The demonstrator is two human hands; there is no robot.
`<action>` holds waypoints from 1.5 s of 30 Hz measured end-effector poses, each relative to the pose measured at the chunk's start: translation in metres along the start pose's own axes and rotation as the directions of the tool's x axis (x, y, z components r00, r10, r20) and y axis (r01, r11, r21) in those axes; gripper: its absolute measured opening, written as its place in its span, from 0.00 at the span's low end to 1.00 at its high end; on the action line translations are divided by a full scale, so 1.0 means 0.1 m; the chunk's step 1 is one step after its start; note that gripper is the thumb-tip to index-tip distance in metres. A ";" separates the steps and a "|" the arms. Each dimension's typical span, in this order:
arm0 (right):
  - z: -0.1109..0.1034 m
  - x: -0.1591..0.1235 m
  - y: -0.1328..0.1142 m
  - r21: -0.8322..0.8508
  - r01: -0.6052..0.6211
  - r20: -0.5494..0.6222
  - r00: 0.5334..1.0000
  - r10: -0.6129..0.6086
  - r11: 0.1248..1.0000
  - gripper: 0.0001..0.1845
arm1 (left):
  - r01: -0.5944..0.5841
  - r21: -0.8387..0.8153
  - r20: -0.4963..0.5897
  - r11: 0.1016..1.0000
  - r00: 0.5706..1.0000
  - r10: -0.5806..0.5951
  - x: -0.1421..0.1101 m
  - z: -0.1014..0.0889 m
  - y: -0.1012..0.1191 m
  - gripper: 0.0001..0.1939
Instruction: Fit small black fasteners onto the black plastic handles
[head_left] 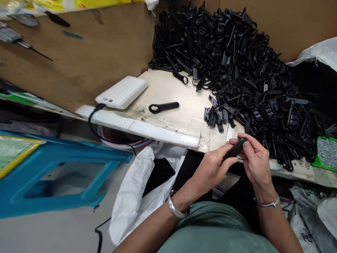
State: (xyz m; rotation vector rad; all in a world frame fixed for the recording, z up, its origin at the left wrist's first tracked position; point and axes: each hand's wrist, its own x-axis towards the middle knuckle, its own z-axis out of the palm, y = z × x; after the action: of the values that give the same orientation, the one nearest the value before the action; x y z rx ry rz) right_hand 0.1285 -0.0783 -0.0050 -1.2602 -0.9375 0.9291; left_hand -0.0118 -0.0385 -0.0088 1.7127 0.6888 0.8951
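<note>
My left hand (214, 168) and my right hand (255, 158) hold one black plastic handle (233, 149) between them, just off the front edge of the bench. The left fingers wrap its lower end; the right thumb and fingers pinch its upper end. The fingers hide part of its shape. A single black ring-ended handle (163, 107) lies on the bench to the left of my hands. Beyond them rises a large heap of similar black handles (210, 45). Small black flat parts (217, 113) lie in a loose cluster at its near edge.
A white box (121, 92) with a black cable (91, 121) sits on the bench at left. White foam (142, 129) lines the bench's front edge. A green tray (326, 153) of small metal pieces stands at right. A blue stool (65, 172) and white sack (137, 196) are below.
</note>
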 end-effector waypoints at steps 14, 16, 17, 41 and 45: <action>-0.07 0.03 0.00 0.019 0.032 0.060 0.998 -0.033 0.999 0.15 | -0.180 0.161 -0.003 0.970 0.983 0.183 0.05 -0.02 -0.03 0.17; -0.06 0.02 0.00 0.026 0.028 0.058 0.998 -0.030 0.999 0.15 | -0.182 0.168 -0.020 0.969 0.982 0.188 0.05 -0.03 -0.03 0.16; -0.06 0.01 -0.01 0.025 0.024 0.066 0.997 -0.026 0.999 0.15 | -0.181 0.165 -0.023 0.970 0.982 0.187 0.05 -0.03 -0.04 0.16; -0.18 0.06 0.05 -0.307 -0.016 -0.085 0.996 -0.010 0.951 0.13 | 0.129 -0.078 -0.189 0.989 0.972 -0.141 0.24 -0.11 -0.07 0.10; 0.01 -0.09 0.11 -0.112 -0.111 -0.129 0.987 0.096 0.988 0.14 | 0.130 -0.567 -0.181 0.813 0.944 -0.277 0.26 0.02 -0.10 0.24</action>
State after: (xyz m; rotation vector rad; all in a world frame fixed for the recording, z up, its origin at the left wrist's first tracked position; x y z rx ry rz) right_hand 0.1241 -0.0859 -0.0168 -1.4626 -0.8456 0.8753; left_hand 0.0036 -0.0160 -0.0122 0.9959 0.6865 1.0485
